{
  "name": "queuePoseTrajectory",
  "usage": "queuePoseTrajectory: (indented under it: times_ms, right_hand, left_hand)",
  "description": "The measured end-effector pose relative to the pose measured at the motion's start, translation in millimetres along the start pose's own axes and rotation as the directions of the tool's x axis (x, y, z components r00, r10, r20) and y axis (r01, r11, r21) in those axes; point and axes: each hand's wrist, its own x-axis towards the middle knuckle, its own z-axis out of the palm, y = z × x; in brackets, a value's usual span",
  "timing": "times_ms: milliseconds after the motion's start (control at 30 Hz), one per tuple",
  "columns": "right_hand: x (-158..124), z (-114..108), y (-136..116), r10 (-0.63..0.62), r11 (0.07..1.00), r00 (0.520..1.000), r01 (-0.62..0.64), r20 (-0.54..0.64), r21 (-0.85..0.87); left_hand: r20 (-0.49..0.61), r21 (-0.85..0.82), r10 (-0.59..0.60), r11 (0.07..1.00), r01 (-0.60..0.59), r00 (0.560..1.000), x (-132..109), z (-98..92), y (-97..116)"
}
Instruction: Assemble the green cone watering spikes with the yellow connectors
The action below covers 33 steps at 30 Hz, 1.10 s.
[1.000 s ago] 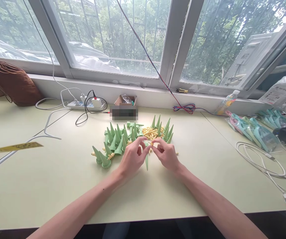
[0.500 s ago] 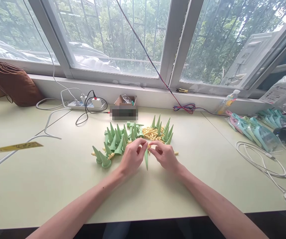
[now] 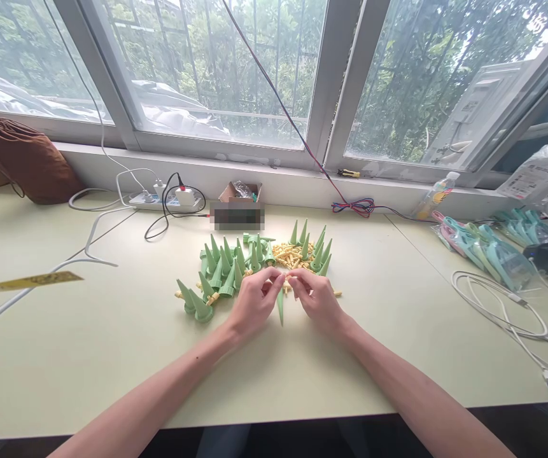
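My left hand is closed on a green spike, whose tip points down toward me. Close against it, my right hand pinches at the spike's upper end; a small yellow piece shows between the hands, partly hidden by the fingers. Beyond them lies a pile of small yellow pieces. Several green spikes stand to the left of the pile and more green spikes to its right. Two green spikes with yellow pieces stand nearest my left forearm.
Along the back are a power strip, a small open box, a coiled red and blue cable and a bottle. Bagged clips and a white cable lie right. A brown bag sits back left.
My right hand's fingertips have shifted slightly left and up, closer to my left fingertips. The yellow piece between them is now more covered. The green spike stays in nearly the same place.
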Motion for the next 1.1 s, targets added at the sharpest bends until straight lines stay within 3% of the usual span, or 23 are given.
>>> queuePoseTrajectory:
  times_ms: [600, 1100]
  right_hand:
    - [1.7, -1.0, -4.8, 0.010, 1.000, 0.999, -0.009, -0.041, 0.022]
    - [4.1, -2.7, -3.0, 0.133, 0.991, 0.970, -0.127, -0.202, 0.041]
  left_hand:
    - [-0.001, 0.022, 0.043, 0.999, -0.043, 0.999, -0.1, 0.0, -0.1]
    - [-0.031, 0.065, -0.026, 0.998, 0.028, 0.999, -1.3, 1.9, -8.3]
